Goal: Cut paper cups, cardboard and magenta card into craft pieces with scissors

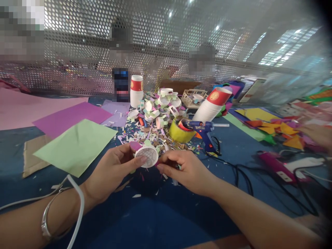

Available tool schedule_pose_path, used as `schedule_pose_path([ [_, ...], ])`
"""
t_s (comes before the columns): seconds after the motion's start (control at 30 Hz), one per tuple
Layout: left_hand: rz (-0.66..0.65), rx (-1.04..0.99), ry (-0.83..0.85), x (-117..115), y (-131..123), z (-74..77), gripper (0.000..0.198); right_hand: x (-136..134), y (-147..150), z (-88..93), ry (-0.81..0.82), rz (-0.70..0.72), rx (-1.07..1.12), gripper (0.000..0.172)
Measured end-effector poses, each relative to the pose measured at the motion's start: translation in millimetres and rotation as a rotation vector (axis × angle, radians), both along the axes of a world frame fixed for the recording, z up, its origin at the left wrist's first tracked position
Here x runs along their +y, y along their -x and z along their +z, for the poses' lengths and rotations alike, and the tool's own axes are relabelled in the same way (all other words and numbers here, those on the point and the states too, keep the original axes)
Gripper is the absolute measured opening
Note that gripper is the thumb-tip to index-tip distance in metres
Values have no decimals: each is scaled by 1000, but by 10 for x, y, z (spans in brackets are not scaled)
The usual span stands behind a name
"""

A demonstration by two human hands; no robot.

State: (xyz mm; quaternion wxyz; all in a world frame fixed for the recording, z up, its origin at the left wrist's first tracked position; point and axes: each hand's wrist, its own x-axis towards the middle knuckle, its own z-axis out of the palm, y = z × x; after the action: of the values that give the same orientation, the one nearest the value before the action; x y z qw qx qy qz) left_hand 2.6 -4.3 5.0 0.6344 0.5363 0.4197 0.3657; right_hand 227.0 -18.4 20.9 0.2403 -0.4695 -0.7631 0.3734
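Between thumb and fingers, my left hand (115, 169) grips a round white cut-off paper cup bottom (147, 156) with a patterned face. Bits of purple and light green paper stick out around its rim. My right hand (186, 171) is pinched closed at the right edge of this piece, on a small magenta paper bit (157, 165). Beyond both hands lies a pile of similar cup pieces (166, 102) with coloured paper tabs, among many paper scraps (153, 136). A blue glue gun (203, 131) rests on a yellow tape roll (178, 133) to the right.
Green (77, 145) and purple sheets (70, 119) lie at left over cardboard (33, 155). Stacked paper cups (136, 91) stand behind; another cup stack (212, 105) leans right. A magenta power strip (278, 167) with black cables (241, 173) lies right. Another person's hand (315, 133) is blurred at far right.
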Motion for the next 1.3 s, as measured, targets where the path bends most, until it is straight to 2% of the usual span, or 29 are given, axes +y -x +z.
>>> schedule_pose_path([
  [0.23,-41,58,34,-6,-21,15,29,-6,-16,-27,-45,35,17,15],
  [0.43,-15,42,34,12,-32,-3,28,-13,-19,-45,-16,13,-10,17],
  [0.6,-41,117,-93,5,-45,52,24,-22,-20,-28,-42,29,31,11],
  [0.73,-101,235,-147,21,-15,14,24,-30,-34,-33,-60,28,27,13],
  [0.87,-95,181,-116,55,27,-68,27,-30,-34,-36,-23,12,17,16],
  [1.0,-85,97,-43,68,28,-69,26,-25,-31,-31,-19,4,10,20],
  [1.13,-22,27,22,110,15,-36,26,-18,-43,-30,-49,3,-19,26],
  [1.3,167,31,-8,256,63,-65,28,-3,-69,-68,-168,34,-56,26],
])
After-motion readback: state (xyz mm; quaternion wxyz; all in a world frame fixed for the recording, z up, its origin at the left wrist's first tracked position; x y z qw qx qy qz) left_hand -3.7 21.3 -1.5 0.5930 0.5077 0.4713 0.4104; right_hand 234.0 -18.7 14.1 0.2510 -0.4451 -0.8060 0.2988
